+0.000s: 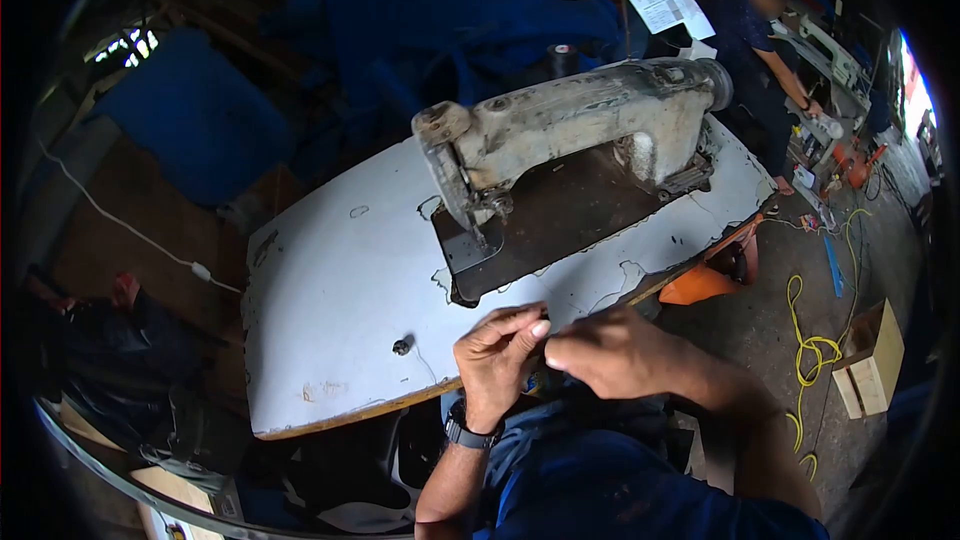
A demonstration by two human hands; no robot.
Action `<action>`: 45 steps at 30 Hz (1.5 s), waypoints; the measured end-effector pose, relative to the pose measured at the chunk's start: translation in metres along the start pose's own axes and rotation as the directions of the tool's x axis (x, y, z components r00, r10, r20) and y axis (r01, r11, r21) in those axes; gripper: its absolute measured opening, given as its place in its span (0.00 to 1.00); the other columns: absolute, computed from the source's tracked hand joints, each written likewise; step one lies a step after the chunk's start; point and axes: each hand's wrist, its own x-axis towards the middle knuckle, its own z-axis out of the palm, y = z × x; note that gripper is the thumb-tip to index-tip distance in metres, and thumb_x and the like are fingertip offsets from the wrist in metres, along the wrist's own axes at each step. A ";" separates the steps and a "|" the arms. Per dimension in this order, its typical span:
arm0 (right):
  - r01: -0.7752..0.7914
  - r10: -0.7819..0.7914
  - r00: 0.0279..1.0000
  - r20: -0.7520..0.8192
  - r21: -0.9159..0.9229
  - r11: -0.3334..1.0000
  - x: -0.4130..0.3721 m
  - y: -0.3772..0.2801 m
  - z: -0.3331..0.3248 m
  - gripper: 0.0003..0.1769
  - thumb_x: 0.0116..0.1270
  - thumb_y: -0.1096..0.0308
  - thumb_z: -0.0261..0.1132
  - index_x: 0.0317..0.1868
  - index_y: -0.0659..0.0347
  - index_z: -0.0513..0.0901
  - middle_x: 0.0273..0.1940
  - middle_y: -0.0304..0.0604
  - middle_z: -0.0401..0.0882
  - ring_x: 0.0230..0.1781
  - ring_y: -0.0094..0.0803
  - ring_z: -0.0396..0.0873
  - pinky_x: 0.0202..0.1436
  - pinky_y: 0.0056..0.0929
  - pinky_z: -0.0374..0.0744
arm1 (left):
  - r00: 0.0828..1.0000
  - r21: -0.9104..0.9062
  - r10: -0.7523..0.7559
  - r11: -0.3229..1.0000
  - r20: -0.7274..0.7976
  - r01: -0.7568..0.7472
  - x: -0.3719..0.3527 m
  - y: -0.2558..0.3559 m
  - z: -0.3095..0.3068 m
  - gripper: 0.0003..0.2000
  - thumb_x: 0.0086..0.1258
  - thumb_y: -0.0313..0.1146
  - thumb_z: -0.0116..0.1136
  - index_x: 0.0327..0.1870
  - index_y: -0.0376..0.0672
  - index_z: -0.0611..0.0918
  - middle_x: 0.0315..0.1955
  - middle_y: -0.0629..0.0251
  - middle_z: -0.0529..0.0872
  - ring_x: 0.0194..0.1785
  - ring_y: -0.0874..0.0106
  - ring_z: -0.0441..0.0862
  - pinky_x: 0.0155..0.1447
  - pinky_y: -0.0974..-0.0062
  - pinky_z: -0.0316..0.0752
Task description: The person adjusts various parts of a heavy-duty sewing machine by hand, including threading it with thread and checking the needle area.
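In the head view, my left hand [496,352], with a dark watch [470,430] at its wrist, is raised at the front edge of the table. Its thumb and fingers are pinched around something small and dark that I cannot make out. Just beside it, my right hand [615,352] is closed and slightly blurred; whatever it holds is hidden. A small dark round metal part, resembling a bobbin case [402,347], lies on the white tabletop [330,290] left of my hands, with a thin thread trailing from it. Beyond my hands stands a worn sewing machine [570,120].
Behind the machine are a thread cone [563,62] and papers [665,5]. Blue fabric [200,110] is heaped at the back left. On the right floor lie a yellow cord [815,350] and a wooden box [868,365]. Another person [765,70] works at the far right.
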 end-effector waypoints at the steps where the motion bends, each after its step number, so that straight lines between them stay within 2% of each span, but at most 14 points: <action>1: -0.060 0.071 0.991 -0.111 0.092 0.994 0.004 0.006 -0.006 0.06 0.68 0.75 0.68 0.41 0.63 0.79 0.32 0.49 0.84 0.32 0.48 0.87 0.33 0.40 0.82 | 0.999 0.023 0.009 1.000 0.046 -0.010 0.001 -0.002 0.002 0.09 0.67 0.22 0.72 0.47 0.34 0.90 0.45 0.56 0.92 0.47 0.72 0.88 0.53 0.76 0.82; 4: -0.274 0.299 0.935 -0.193 0.142 0.951 -0.003 0.044 -0.005 0.04 0.69 0.74 0.66 0.41 0.63 0.79 0.31 0.52 0.84 0.31 0.51 0.86 0.32 0.42 0.82 | 0.998 0.018 0.015 1.000 0.065 -0.016 -0.006 0.003 0.009 0.08 0.66 0.21 0.72 0.46 0.33 0.90 0.43 0.56 0.92 0.46 0.72 0.87 0.53 0.76 0.81; 9: -0.029 0.027 0.998 -0.055 -0.032 0.999 -0.015 0.007 0.005 0.05 0.67 0.74 0.66 0.38 0.60 0.77 0.29 0.47 0.82 0.30 0.47 0.85 0.31 0.44 0.80 | 1.000 0.045 -0.015 0.999 -0.007 0.015 0.007 -0.001 0.005 0.08 0.66 0.20 0.72 0.44 0.34 0.90 0.45 0.53 0.91 0.48 0.69 0.88 0.56 0.73 0.82; 13: -0.245 0.255 0.934 -0.251 0.073 0.967 -0.019 0.042 -0.006 0.04 0.69 0.75 0.65 0.41 0.61 0.77 0.30 0.50 0.81 0.30 0.49 0.84 0.31 0.43 0.80 | 0.996 -0.011 0.047 0.999 0.078 -0.046 0.001 0.000 0.015 0.08 0.65 0.18 0.71 0.43 0.34 0.90 0.44 0.53 0.92 0.46 0.69 0.88 0.55 0.73 0.82; 15: -0.242 0.242 0.970 0.021 -0.003 0.970 -0.032 0.036 0.002 0.06 0.67 0.75 0.66 0.38 0.61 0.76 0.30 0.51 0.82 0.30 0.48 0.85 0.31 0.43 0.81 | 0.995 -0.067 0.094 0.994 0.023 -0.092 0.005 -0.003 0.015 0.07 0.65 0.20 0.73 0.43 0.35 0.90 0.44 0.53 0.91 0.46 0.69 0.88 0.53 0.73 0.83; 17: -0.027 0.024 0.997 -0.072 -0.036 0.999 -0.031 0.021 0.005 0.06 0.66 0.75 0.67 0.37 0.61 0.76 0.30 0.49 0.83 0.30 0.46 0.85 0.32 0.41 0.81 | 0.996 0.026 0.084 0.996 0.038 -0.085 0.014 -0.005 0.014 0.07 0.65 0.21 0.73 0.43 0.35 0.90 0.44 0.54 0.92 0.46 0.69 0.88 0.53 0.73 0.83; 21: -0.205 0.212 0.924 -0.318 0.056 0.977 -0.027 0.041 -0.014 0.05 0.70 0.73 0.65 0.42 0.61 0.77 0.30 0.49 0.82 0.30 0.48 0.85 0.30 0.44 0.81 | 0.989 0.071 0.031 0.997 0.146 -0.042 0.007 0.002 0.026 0.08 0.65 0.21 0.73 0.44 0.35 0.90 0.44 0.55 0.91 0.46 0.70 0.88 0.54 0.73 0.82; 23: -0.281 0.288 0.953 -0.093 0.085 0.956 -0.040 0.041 -0.006 0.05 0.70 0.72 0.65 0.40 0.61 0.76 0.29 0.49 0.82 0.29 0.48 0.85 0.30 0.44 0.81 | 0.993 0.065 0.081 0.994 0.084 -0.087 0.010 0.002 0.030 0.08 0.65 0.21 0.72 0.44 0.34 0.90 0.44 0.55 0.91 0.46 0.70 0.88 0.55 0.73 0.81; 25: -0.114 0.113 0.984 -0.140 0.005 0.993 -0.039 0.023 -0.009 0.06 0.68 0.74 0.66 0.39 0.61 0.75 0.29 0.49 0.81 0.28 0.49 0.84 0.30 0.44 0.81 | 0.990 0.104 0.110 0.987 0.091 -0.119 0.019 0.001 0.033 0.08 0.66 0.22 0.72 0.44 0.34 0.90 0.44 0.54 0.91 0.46 0.69 0.88 0.54 0.73 0.81; 29: -0.241 0.263 0.882 -0.391 0.105 0.965 -0.043 0.054 -0.015 0.06 0.70 0.72 0.65 0.40 0.61 0.75 0.29 0.49 0.80 0.29 0.49 0.84 0.30 0.45 0.79 | 0.982 0.104 0.041 0.993 0.183 -0.060 0.015 0.003 0.043 0.07 0.66 0.22 0.72 0.44 0.34 0.90 0.43 0.53 0.91 0.45 0.68 0.88 0.54 0.72 0.81; 33: -0.169 0.184 0.969 -0.163 0.099 0.981 -0.052 0.031 -0.018 0.05 0.70 0.74 0.65 0.42 0.60 0.76 0.30 0.49 0.81 0.29 0.49 0.84 0.31 0.45 0.80 | 0.987 0.084 0.093 0.991 0.128 -0.104 0.028 0.001 0.049 0.08 0.66 0.23 0.73 0.44 0.34 0.90 0.43 0.54 0.92 0.46 0.69 0.88 0.54 0.71 0.82; 37: -0.232 0.235 0.864 -0.444 0.063 0.971 -0.053 0.064 -0.024 0.05 0.71 0.72 0.65 0.44 0.59 0.77 0.30 0.48 0.81 0.29 0.46 0.85 0.29 0.43 0.80 | 0.965 0.115 -0.014 0.993 0.262 -0.017 0.026 0.003 0.053 0.09 0.66 0.24 0.73 0.45 0.34 0.90 0.43 0.55 0.91 0.46 0.70 0.87 0.54 0.72 0.81; 41: -0.176 0.199 0.963 -0.179 0.138 0.975 -0.061 0.044 -0.015 0.06 0.70 0.73 0.65 0.42 0.61 0.75 0.29 0.51 0.80 0.30 0.51 0.84 0.32 0.46 0.79 | 0.979 0.144 0.124 0.979 0.159 -0.148 0.037 0.004 0.061 0.07 0.69 0.24 0.69 0.43 0.31 0.88 0.42 0.53 0.90 0.43 0.70 0.86 0.52 0.73 0.81; 45: -0.329 0.372 0.870 -0.323 0.180 0.927 -0.059 0.054 -0.033 0.03 0.73 0.70 0.65 0.44 0.59 0.80 0.30 0.50 0.81 0.30 0.50 0.84 0.32 0.43 0.79 | 0.923 0.283 -0.195 0.954 0.333 0.099 0.042 0.011 0.061 0.07 0.69 0.22 0.70 0.46 0.33 0.90 0.41 0.59 0.92 0.43 0.74 0.87 0.51 0.76 0.81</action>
